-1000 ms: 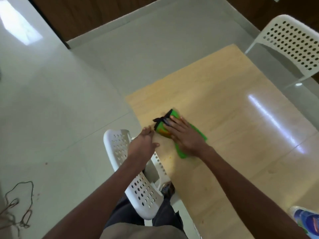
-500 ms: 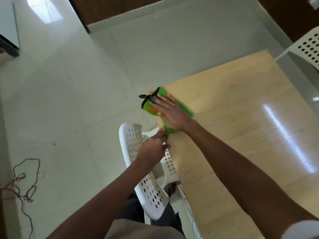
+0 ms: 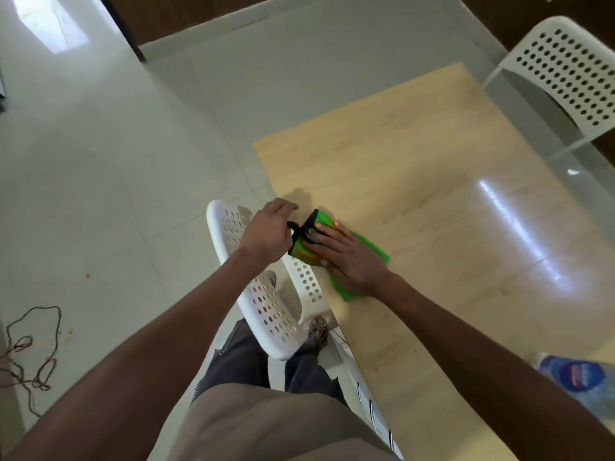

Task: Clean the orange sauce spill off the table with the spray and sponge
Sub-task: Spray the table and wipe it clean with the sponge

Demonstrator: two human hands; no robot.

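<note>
Left hand (image 3: 266,234) has risen to the table (image 3: 416,201) edge, fingers curled, apparently empty. Right hand (image 3: 346,257), fingers straight, presses one green sponge (image 3: 369,252), orange-stained. Two white chairs; one spray bottle (image 3: 579,377).

R hand (image 3: 346,257) flat, fingers (image 3: 324,227) straight; L hand (image 3: 269,232) curled.

A pale wooden table (image 3: 432,207) carries a green cloth (image 3: 366,252) at its near-left edge; a blurred bottle (image 3: 580,382), perhaps the spray, lies near-right.
</note>
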